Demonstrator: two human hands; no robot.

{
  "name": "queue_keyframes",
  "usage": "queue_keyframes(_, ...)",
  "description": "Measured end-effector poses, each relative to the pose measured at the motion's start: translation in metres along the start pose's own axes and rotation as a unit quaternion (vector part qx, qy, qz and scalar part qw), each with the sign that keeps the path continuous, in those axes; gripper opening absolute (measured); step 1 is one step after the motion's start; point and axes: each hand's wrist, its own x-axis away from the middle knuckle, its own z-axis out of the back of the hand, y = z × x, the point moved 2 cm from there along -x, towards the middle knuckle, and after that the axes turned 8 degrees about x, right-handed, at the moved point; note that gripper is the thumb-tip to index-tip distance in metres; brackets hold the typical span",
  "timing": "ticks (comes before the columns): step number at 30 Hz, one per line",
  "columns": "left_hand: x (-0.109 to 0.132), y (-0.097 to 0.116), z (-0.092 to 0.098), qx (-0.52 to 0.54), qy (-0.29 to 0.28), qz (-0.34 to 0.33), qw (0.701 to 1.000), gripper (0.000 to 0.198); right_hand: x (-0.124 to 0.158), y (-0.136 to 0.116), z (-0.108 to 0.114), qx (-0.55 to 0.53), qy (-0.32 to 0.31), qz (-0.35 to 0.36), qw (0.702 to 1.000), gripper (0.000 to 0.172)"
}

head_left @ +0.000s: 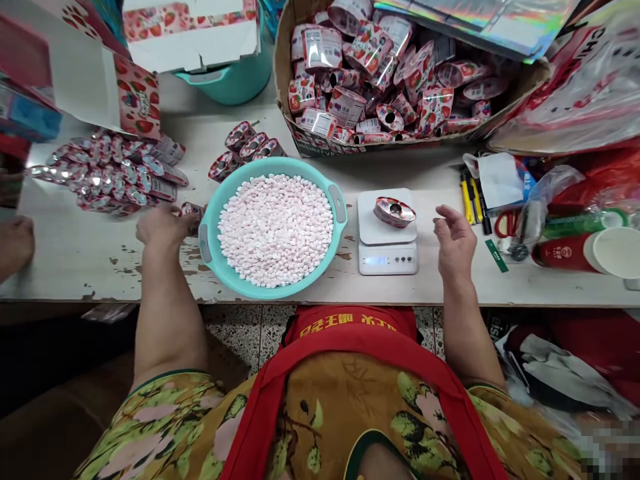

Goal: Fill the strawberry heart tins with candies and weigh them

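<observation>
My left hand (163, 225) is at the left of the basin, its fingers curled against a small strawberry-print pack (192, 217) with a hole in its top. The fingers are partly hidden. Beside it, a turquoise basin (204, 247) holds many small pale pink candies (276, 230). A similar oval pack (395, 212) rests on a white kitchen scale (388, 260) with a lit display. To the right of the scale, my right hand (455, 241) is held with fingers apart and nothing in it.
Several packs (240, 137) stand behind the basin; a pile of packs (120, 175) lies left. A cardboard box (320, 148) full of packs stands at the back. Markers (473, 197), scissors (507, 223) and a red cup (565, 253) lie right. Another person's hand (16, 247) is far left.
</observation>
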Motion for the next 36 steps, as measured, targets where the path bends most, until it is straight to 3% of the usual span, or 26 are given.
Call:
queue_keyframes(2,0.016,0.023,0.017,0.029,0.113,0.006,0.993,0.049,0.006,0.007,0.011,-0.008,0.056,-0.021,0.998,0.050)
queue_keyframes(3,0.026,0.043,0.023,0.056,0.144,-0.023,0.988,0.050,0.009,0.010,0.015,-0.013,0.080,-0.029,0.996,0.048)
queue_keyframes(4,0.038,0.066,0.024,0.095,0.130,-0.087,0.983,0.048,0.010,0.011,0.016,-0.021,0.098,-0.035,0.994,0.047)
queue_keyframes(6,0.061,0.118,0.013,0.153,-0.013,-0.211,0.965,0.046,0.011,0.009,0.016,-0.041,0.116,-0.039,0.992,0.047)
queue_keyframes(8,0.081,0.163,-0.006,0.149,-0.172,-0.330,0.916,0.043,0.010,0.004,0.013,-0.051,0.111,-0.032,0.992,0.046)
queue_keyframes(11,0.092,0.195,-0.027,0.119,-0.208,-0.408,0.881,0.035,0.010,-0.003,0.011,-0.054,0.087,-0.020,0.995,0.044)
queue_keyframes(14,0.086,0.187,-0.032,0.181,-0.219,-0.344,0.895,0.027,0.013,-0.003,0.016,-0.064,0.076,-0.030,0.995,0.041)
queue_keyframes(16,0.077,0.171,-0.028,0.301,-0.223,-0.262,0.889,0.026,0.018,0.001,0.021,-0.070,0.085,-0.044,0.993,0.040)
queue_keyframes(18,0.067,0.155,-0.025,0.467,-0.204,-0.168,0.844,0.033,0.022,0.006,0.024,-0.068,0.098,-0.057,0.991,0.040)
queue_keyframes(20,0.059,0.143,-0.024,0.608,-0.198,-0.077,0.765,0.040,0.024,0.010,0.024,-0.066,0.098,-0.068,0.991,0.039)
queue_keyframes(22,0.054,0.141,-0.026,0.667,-0.220,-0.014,0.712,0.042,0.024,0.012,0.021,-0.067,0.087,-0.074,0.991,0.037)
queue_keyframes(23,0.053,0.144,-0.026,0.669,-0.233,0.003,0.706,0.041,0.024,0.012,0.019,-0.068,0.081,-0.074,0.992,0.037)
queue_keyframes(25,0.054,0.159,-0.022,0.643,-0.250,-0.004,0.724,0.036,0.022,0.010,0.014,-0.070,0.071,-0.071,0.992,0.037)
queue_keyframes(27,0.061,0.188,-0.014,0.602,-0.273,-0.054,0.748,0.030,0.020,0.007,0.009,-0.074,0.060,-0.069,0.993,0.037)
queue_keyframes(31,0.088,0.276,-0.004,0.490,-0.341,-0.213,0.773,0.023,0.019,0.000,0.001,-0.076,0.034,-0.073,0.994,0.037)
queue_keyframes(34,0.109,0.342,-0.012,0.356,-0.309,-0.369,0.801,0.021,0.022,-0.004,0.000,-0.063,0.019,-0.070,0.995,0.037)
queue_keyframes(36,0.118,0.373,-0.024,0.249,-0.266,-0.446,0.818,0.019,0.024,-0.005,0.002,-0.059,0.015,-0.068,0.996,0.037)
